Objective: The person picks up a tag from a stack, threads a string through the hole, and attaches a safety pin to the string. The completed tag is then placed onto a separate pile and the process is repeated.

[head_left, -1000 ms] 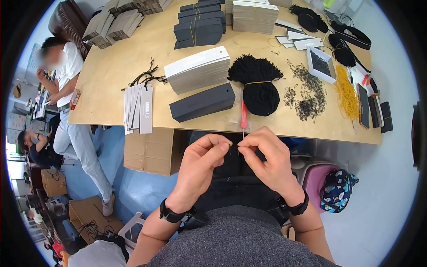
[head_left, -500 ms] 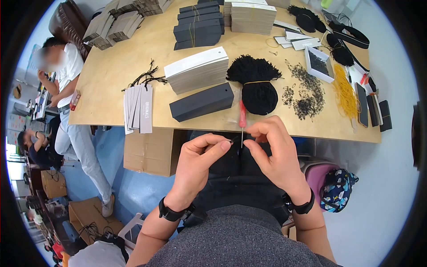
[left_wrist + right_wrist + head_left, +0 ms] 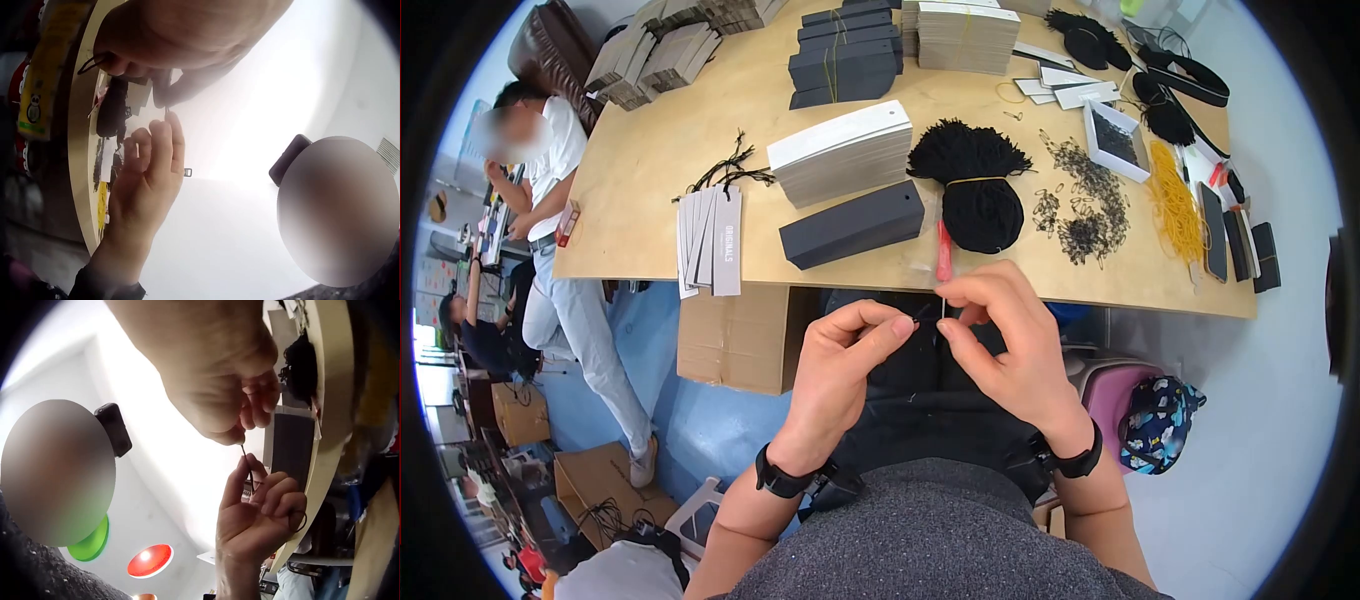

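In the head view my left hand (image 3: pixel 845 375) pinches a short black cord (image 3: pixel 924 320) between thumb and index finger, just past the table's front edge. A thin loop of cord (image 3: pixel 304 521) sticks out beyond its curled lower fingers. Facing it, my right hand (image 3: pixel 1015 350) meets the cord's other end at its fingertips, as the right wrist view shows the cord (image 3: pixel 250 472) spanning the small gap between both hands. A red-handled tool (image 3: pixel 944 250) lies at the table edge, its thin metal shaft (image 3: pixel 944 305) jutting out beside the right fingertips.
Behind the hands are a black cord bundle (image 3: pixel 983 215), scattered small dark pins (image 3: pixel 1090 215), a dark tag stack (image 3: pixel 850 230), a white tag stack (image 3: pixel 840 155) and corded tags (image 3: pixel 712 240). Yellow bands (image 3: pixel 1175 205) lie right; a cardboard box (image 3: pixel 735 340) stands under the table.
My right hand drew away from the left hand, fingers spread, and has since come back slightly toward it. The left hand keeps its pinch on the cord, nearly still.
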Motion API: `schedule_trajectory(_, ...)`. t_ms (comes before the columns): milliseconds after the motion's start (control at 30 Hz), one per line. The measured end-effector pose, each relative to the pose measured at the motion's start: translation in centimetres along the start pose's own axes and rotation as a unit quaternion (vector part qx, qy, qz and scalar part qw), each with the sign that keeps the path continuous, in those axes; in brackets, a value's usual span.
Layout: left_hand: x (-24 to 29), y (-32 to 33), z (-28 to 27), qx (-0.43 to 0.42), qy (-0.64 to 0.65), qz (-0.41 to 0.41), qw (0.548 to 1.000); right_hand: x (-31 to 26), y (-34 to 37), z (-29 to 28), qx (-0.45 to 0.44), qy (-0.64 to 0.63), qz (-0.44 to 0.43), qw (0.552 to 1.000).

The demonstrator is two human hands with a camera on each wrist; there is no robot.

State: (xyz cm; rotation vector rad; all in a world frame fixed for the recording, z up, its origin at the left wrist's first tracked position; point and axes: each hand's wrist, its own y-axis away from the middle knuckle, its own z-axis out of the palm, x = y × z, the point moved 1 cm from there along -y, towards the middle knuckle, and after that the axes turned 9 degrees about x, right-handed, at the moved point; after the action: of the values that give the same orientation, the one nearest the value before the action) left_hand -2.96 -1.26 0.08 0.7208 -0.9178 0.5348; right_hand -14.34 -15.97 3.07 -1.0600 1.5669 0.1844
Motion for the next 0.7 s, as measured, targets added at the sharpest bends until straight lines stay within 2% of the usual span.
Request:
schedule_trajectory(33, 0.0, 0.0, -0.1, 0.005, 0.001, -0.009, 1.000, 0.1, -0.1, -0.2, -0.001, 0.000, 0.000, 1.000)
schedule_trajectory(100, 0.0, -0.1, -0.2, 0.000, -0.003, -0.013, 1.000, 0.3, -0.2, -0.9, -0.019, 0.121, -0.149, 0.981)
schedule_trajectory(233, -0.1, 0.0, -0.3, -0.012, -0.016, -0.016, 1.000, 0.4, -0.6, -1.1, -0.057, 0.126, -0.160, 0.977)
schedule_trajectory(300, 0.2, 0.1, -0.3, -0.019, -0.031, -0.022, 0.999, 0.8, -0.8, -1.1, -0.066, 0.132, -0.198, 0.969)
schedule_trajectory(433, 0.9, 0.5, 0.4, -0.008, -0.065, -0.027, 0.997, 1.0, -0.7, -1.0, -0.085, 0.128, -0.184, 0.971)
schedule_trajectory(467, 0.8, 0.4, 0.1, -0.007, -0.066, -0.027, 0.997, 1.0, -0.6, -1.0, -0.080, 0.126, -0.186, 0.971)
schedule_trajectory(533, 0.3, 0.1, -0.9, -0.006, 0.013, -0.053, 0.998, 1.1, -0.7, -1.2, -0.075, 0.124, -0.186, 0.972)
schedule_trajectory(600, 0.1, 0.3, -1.1, -0.006, -0.012, -0.050, 0.999, 1.3, -0.7, -1.5, -0.026, 0.148, -0.183, 0.972)
schedule_trajectory(667, 0.0, 0.6, -1.2, -0.032, -0.134, -0.077, 0.987, 1.6, -0.6, -1.2, -0.010, 0.164, -0.191, 0.968)
schedule_trajectory(700, -0.1, 0.5, -1.4, -0.032, -0.135, -0.078, 0.987, 1.7, -0.6, -1.0, 0.003, 0.179, -0.200, 0.963)
